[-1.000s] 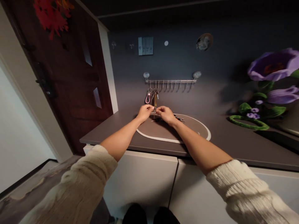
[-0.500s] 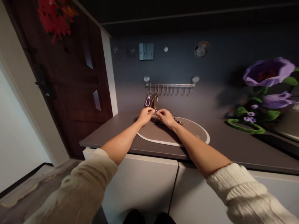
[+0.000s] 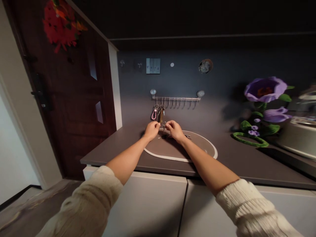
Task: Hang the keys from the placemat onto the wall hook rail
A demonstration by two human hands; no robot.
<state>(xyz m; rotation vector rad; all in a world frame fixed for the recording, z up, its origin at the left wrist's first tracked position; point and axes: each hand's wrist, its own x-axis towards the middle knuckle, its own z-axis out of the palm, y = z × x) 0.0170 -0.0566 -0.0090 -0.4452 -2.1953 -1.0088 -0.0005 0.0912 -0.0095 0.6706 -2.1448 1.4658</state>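
My right hand (image 3: 175, 130) pinches a metal key ring (image 3: 164, 124) above the mat, and a key (image 3: 164, 129) dangles from it. Just left of the ring, my left hand (image 3: 151, 130) is closed with thumb and fingertips together; whatever it may grip is too small to make out. Several loose keys (image 3: 188, 136) lie on the oval brown mat (image 3: 197, 144) with a white rim, partly hidden by my right hand. Behind my hands, a pink carabiner (image 3: 154, 114) and a key bunch with a brown strap (image 3: 161, 115) hang from a clear hook rail (image 3: 176, 98).
Purple fabric flowers (image 3: 266, 89) with a green ring base stand on the dark countertop (image 3: 116, 144) to the right, by a pale pot (image 3: 298, 135). A brown door (image 3: 86, 98) stands at left. Switches (image 3: 153, 66) and small hooks sit on the wall above.
My hands have come slightly apart, and the key ring now shows between them in my right fingers. The view has tilted up a little and shifted right.
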